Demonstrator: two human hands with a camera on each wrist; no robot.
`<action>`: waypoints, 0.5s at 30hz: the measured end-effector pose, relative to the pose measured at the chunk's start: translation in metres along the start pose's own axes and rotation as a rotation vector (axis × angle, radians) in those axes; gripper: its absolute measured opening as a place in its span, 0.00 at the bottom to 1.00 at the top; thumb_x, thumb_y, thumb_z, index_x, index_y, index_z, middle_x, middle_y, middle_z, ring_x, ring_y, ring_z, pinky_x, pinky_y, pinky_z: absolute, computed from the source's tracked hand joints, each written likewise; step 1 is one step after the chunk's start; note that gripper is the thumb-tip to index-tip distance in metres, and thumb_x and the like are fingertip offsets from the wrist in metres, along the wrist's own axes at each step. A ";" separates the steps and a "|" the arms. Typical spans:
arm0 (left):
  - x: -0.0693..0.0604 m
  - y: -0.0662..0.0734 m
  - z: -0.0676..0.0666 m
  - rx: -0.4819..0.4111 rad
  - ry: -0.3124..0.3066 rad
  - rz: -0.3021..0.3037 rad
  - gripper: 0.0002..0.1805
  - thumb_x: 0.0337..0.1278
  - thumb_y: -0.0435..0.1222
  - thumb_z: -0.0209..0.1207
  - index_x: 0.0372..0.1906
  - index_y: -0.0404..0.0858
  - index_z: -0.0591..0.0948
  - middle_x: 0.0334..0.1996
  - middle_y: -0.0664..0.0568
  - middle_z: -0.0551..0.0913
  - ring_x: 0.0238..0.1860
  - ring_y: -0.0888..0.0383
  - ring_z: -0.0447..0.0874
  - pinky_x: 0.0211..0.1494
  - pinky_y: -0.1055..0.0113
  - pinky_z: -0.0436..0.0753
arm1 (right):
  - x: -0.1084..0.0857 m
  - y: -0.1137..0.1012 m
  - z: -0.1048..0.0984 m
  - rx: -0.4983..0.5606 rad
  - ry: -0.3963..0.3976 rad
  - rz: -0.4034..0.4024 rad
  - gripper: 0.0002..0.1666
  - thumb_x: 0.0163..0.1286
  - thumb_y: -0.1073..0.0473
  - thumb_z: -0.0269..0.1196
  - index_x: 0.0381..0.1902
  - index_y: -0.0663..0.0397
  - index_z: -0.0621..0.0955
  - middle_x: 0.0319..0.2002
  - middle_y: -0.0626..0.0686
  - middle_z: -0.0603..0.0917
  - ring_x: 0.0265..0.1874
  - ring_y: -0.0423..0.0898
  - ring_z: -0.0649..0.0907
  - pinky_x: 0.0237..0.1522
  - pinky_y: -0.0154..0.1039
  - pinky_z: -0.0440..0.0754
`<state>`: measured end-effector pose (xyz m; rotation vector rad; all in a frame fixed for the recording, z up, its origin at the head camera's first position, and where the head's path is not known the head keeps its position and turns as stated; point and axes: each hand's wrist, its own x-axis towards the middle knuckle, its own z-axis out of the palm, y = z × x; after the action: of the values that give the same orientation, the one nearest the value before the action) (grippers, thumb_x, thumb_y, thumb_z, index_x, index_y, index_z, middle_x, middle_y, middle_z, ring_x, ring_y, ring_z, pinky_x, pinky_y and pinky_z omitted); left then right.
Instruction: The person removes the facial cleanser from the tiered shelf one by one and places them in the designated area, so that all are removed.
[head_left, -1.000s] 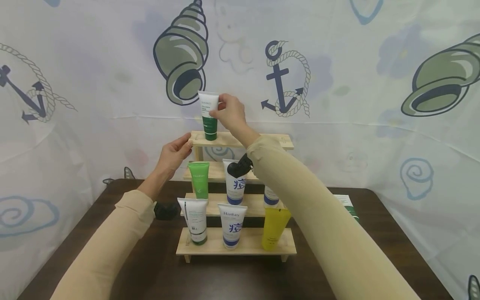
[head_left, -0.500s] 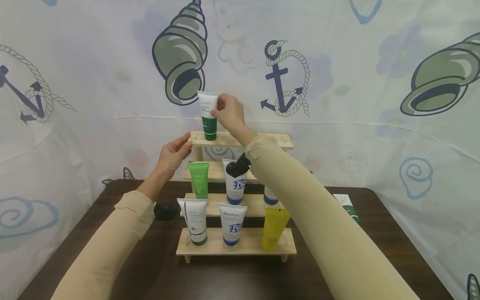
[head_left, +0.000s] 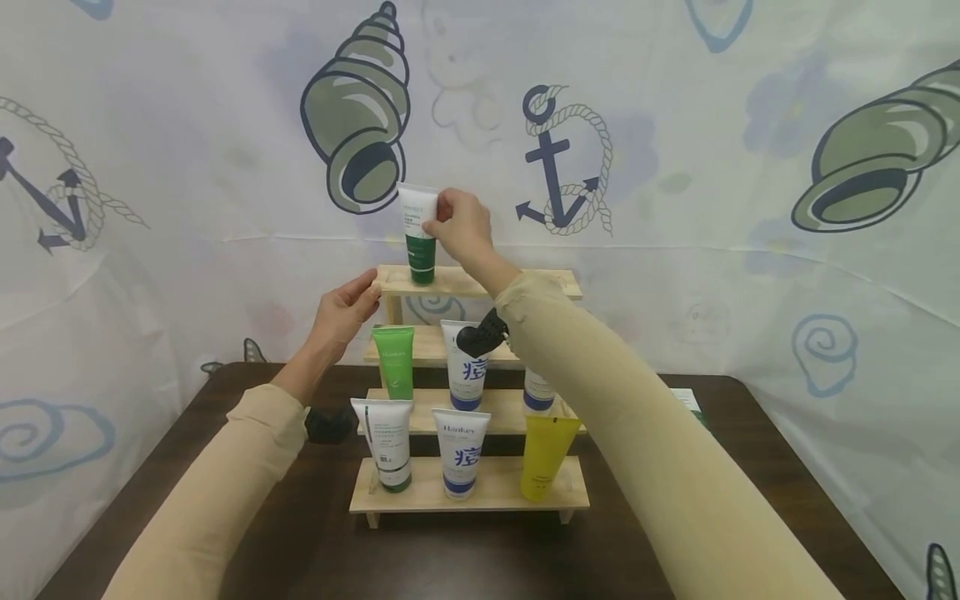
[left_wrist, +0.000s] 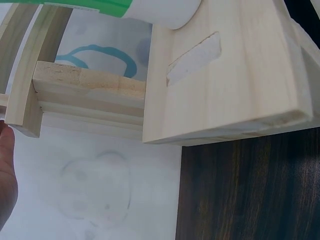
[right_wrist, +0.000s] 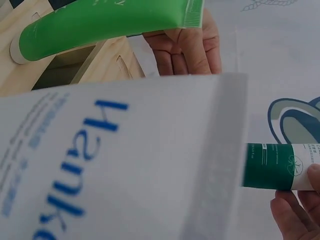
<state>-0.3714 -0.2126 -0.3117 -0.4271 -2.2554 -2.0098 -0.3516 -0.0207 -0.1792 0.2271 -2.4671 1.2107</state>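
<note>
A white and green tube [head_left: 420, 250] stands upright at the left of the top shelf [head_left: 480, 282]. My right hand [head_left: 467, 233] pinches its right side between thumb and fingers; the right wrist view shows fingers [right_wrist: 314, 175] on the white part of the tube [right_wrist: 270, 166]. With thumb and fingers, my left hand [head_left: 341, 317] grips the left end of that top shelf. In the left wrist view only part of the left hand [left_wrist: 7, 175] shows, at the rack's edge.
Lower tiers of the wooden rack [head_left: 468, 497] hold a green tube [head_left: 395, 362], several white tubes [head_left: 459, 450] and a yellow tube [head_left: 547, 457]. Another white and green item [head_left: 686, 400] lies on the dark table [head_left: 300, 533] at right, partly behind my sleeve. A patterned cloth [head_left: 675, 292] hangs behind.
The head view has shifted slightly. Both hands keep their holds, and the tube remains at the left of the top shelf.
</note>
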 end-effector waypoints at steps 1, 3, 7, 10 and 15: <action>0.000 0.000 0.000 0.001 0.000 0.000 0.30 0.69 0.41 0.50 0.72 0.38 0.58 0.71 0.46 0.59 0.69 0.51 0.62 0.65 0.71 0.70 | -0.001 0.000 -0.002 0.003 0.001 -0.003 0.12 0.62 0.63 0.66 0.43 0.59 0.80 0.41 0.53 0.84 0.40 0.44 0.79 0.43 0.34 0.78; -0.001 0.000 0.000 -0.004 -0.002 0.010 0.30 0.69 0.40 0.49 0.72 0.37 0.57 0.71 0.45 0.59 0.69 0.50 0.61 0.65 0.71 0.70 | -0.002 -0.002 -0.007 0.012 0.002 -0.013 0.11 0.62 0.62 0.66 0.42 0.59 0.79 0.40 0.53 0.84 0.39 0.44 0.78 0.40 0.34 0.79; -0.001 0.000 -0.001 0.000 -0.003 0.029 0.30 0.70 0.39 0.48 0.71 0.35 0.57 0.71 0.43 0.59 0.69 0.49 0.61 0.65 0.70 0.70 | -0.007 -0.004 -0.018 0.038 -0.004 -0.046 0.12 0.63 0.62 0.65 0.43 0.60 0.79 0.40 0.54 0.83 0.39 0.44 0.78 0.36 0.32 0.80; 0.000 0.000 -0.001 0.000 0.000 0.026 0.29 0.70 0.39 0.49 0.71 0.35 0.58 0.70 0.43 0.60 0.69 0.49 0.61 0.65 0.72 0.70 | -0.011 -0.005 -0.029 0.072 -0.015 -0.051 0.12 0.63 0.62 0.65 0.44 0.60 0.78 0.40 0.54 0.83 0.39 0.44 0.79 0.37 0.30 0.83; 0.000 0.001 0.000 -0.004 0.001 0.017 0.30 0.69 0.39 0.49 0.71 0.36 0.58 0.70 0.43 0.60 0.68 0.50 0.62 0.64 0.73 0.70 | -0.019 -0.002 -0.049 0.153 -0.025 -0.036 0.13 0.63 0.64 0.64 0.45 0.60 0.78 0.43 0.55 0.82 0.43 0.45 0.81 0.40 0.32 0.86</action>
<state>-0.3709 -0.2127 -0.3113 -0.4433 -2.2397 -2.0066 -0.3206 0.0165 -0.1580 0.3285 -2.3826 1.3901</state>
